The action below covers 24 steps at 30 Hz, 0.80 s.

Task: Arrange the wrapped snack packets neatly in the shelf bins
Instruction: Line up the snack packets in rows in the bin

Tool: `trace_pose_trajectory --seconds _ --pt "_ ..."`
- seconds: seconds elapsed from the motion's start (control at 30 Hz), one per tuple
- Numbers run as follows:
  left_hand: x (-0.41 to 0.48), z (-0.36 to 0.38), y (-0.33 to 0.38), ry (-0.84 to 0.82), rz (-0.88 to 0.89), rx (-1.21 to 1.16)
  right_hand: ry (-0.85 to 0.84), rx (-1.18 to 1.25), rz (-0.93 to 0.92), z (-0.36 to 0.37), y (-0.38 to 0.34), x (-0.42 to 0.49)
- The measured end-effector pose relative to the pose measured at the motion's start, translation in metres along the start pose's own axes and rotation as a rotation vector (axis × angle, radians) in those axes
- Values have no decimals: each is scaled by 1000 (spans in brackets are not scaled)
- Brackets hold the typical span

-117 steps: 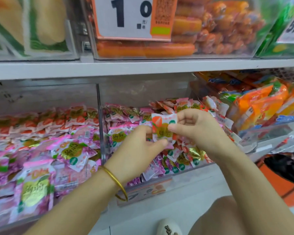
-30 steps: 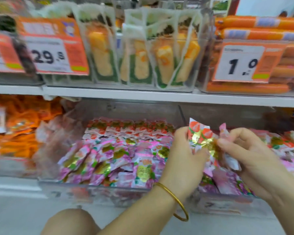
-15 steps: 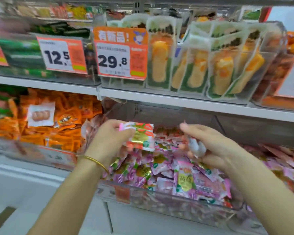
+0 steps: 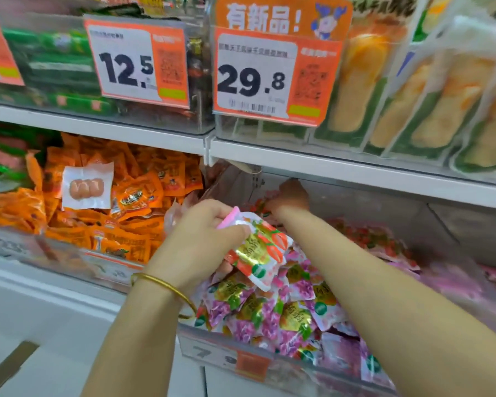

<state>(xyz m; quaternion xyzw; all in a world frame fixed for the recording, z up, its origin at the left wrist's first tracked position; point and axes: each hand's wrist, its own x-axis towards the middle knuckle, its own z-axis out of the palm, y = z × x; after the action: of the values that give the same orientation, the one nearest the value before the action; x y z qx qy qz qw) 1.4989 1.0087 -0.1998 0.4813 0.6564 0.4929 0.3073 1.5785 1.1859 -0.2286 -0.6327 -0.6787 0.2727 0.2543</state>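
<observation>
In the head view, the left hand (image 4: 201, 242) was in the middle of the frame. Its fingers and thumb were curled round one packet (image 4: 259, 253) and pinched it by the pink top edge. The packet was white with red and gold on it. It hung tilted just above the heap of pink packets (image 4: 269, 313) in the clear bin (image 4: 258, 365) at the lower middle of the frame. A gold bracelet (image 4: 163, 285) sat on the left wrist.

The right hand (image 4: 289, 196) was farther back, above the middle of the frame. It reached deep into the bin, right under the white shelf (image 4: 355, 170). It was blurry and showed only its back, so I cannot tell if it was open or had hold of anything.

At the left of the frame lay orange packets (image 4: 132, 202) in the next bin. A white pack (image 4: 87, 186) lay on top of them. At the top hung two price tags, one marked 12.5 (image 4: 135, 61) and one marked 29.8 (image 4: 255, 78).
</observation>
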Motion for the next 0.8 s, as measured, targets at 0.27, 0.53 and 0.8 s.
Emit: trace_pose_trajectory --seconds 0.27,0.53,0.8 --pt "-5 -8 -1 -97 -18 13 31 -265 -225 -19 11 -3" --pt "-5 -8 0 -125 -21 3 175 -737 -457 -25 33 -12" --pt "-5 5 1 -203 29 -48 -593 434 -255 -90 26 -81"
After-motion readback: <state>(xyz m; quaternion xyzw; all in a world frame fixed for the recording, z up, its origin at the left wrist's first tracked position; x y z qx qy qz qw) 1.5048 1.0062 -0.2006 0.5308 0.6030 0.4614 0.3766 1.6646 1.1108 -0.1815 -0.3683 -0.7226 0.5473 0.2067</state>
